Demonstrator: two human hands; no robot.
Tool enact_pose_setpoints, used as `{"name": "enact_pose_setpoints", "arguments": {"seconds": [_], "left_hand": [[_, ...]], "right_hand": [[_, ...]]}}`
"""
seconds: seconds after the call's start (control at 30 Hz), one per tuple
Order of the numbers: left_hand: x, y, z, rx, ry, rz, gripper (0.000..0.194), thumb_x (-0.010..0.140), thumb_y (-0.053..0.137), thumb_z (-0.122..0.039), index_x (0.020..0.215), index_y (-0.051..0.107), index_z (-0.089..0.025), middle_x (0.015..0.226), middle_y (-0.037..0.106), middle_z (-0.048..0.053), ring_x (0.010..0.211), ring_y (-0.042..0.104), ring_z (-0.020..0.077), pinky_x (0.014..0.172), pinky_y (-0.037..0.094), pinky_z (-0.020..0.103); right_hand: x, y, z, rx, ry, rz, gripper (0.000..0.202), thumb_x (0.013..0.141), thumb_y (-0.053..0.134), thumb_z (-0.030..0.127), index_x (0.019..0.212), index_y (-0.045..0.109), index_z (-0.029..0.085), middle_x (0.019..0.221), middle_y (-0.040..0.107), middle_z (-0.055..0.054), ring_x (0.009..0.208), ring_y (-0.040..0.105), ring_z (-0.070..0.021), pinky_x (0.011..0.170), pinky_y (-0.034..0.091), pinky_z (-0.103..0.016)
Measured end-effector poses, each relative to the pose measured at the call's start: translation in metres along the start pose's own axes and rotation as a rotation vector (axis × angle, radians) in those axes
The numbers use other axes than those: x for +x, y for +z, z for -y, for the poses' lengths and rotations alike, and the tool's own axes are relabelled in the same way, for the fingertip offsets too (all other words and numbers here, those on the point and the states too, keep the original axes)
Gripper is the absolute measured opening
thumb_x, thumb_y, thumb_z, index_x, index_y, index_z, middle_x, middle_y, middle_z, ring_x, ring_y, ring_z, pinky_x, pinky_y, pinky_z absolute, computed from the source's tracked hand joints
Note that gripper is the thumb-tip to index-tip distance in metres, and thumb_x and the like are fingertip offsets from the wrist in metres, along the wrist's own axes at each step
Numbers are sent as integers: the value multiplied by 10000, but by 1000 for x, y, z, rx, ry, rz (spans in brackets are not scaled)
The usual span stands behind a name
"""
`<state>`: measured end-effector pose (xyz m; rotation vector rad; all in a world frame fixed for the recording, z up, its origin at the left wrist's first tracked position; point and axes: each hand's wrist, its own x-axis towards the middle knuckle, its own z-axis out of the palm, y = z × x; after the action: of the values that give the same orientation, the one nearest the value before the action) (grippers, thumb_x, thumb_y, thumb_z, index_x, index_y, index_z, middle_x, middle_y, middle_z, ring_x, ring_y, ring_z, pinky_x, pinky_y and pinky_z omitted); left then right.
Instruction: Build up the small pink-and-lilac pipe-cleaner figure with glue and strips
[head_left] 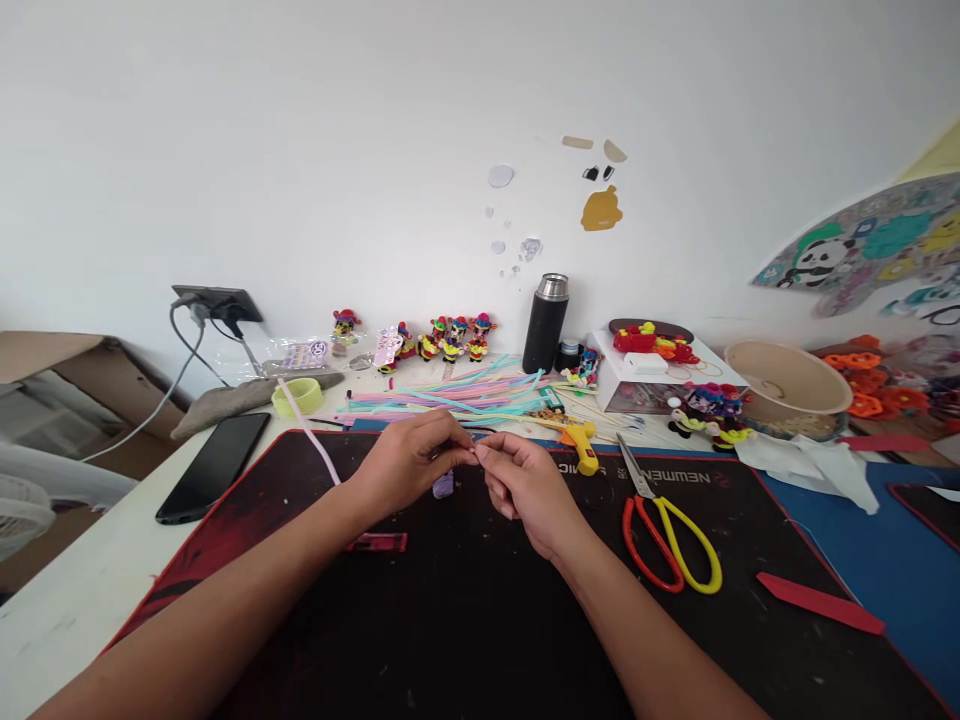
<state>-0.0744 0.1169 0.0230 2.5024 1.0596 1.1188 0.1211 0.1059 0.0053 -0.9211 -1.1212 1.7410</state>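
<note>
My left hand (416,458) and my right hand (525,488) meet above the black desk mat (465,620), fingertips pinched together. Whatever sits between the fingertips is too small to name. A pale pink pipe cleaner (311,432) slants up behind my left wrist. Just below my left fingers lies a small purple piece (443,486). Scissors (660,535) with one red and one yellow handle rest open to the right of my right hand. The yellow glue gun (583,447) lies beyond it.
Pink and blue pipe cleaners (450,398) are heaped behind the mat. Small colourful figures (452,338) and a black thermos (547,325) stand by the wall. A phone (214,470) lies left; a red strip (821,603) and a beige bowl (787,378) are right.
</note>
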Motion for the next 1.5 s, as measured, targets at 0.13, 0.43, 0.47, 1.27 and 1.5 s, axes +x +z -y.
{"name": "enact_pose_setpoints", "arguments": {"seconds": [0.13,0.43,0.47,1.27,1.5], "left_hand": [[0,0,0,-19,-6,30,158,997,686,-327,934,690,-181,834,689,14,741,649,136,683,494,232],[-1,1,-1,18,29,17,107,1014,656,-274,974,693,-182,845,712,17,756,666,139,705,502,230],[-2,2,-1,17,32,15,117,1017,650,-272,956,692,-181,833,712,16,744,665,138,696,502,228],[0,1,0,44,-13,8,66,997,644,-208,946,685,-198,832,732,-2,742,686,134,690,515,222],[-1,2,0,73,-24,58,58,985,660,-231,938,676,-200,811,726,-10,707,673,131,657,493,216]], "right_hand": [[0,-1,0,-1,5,0,346,803,796,491,846,629,191,501,464,107,373,335,-53,364,225,-193],[1,0,0,18,-3,5,338,794,795,479,848,631,188,489,450,113,372,314,-51,354,214,-190],[1,0,0,18,-3,3,337,792,797,476,851,633,187,489,451,113,374,315,-52,354,216,-190],[0,0,2,15,11,5,369,782,813,500,881,658,179,495,452,108,379,311,-52,361,209,-194],[0,1,1,-6,12,-3,337,768,822,456,881,659,184,479,450,112,391,299,-59,365,222,-192]]}}
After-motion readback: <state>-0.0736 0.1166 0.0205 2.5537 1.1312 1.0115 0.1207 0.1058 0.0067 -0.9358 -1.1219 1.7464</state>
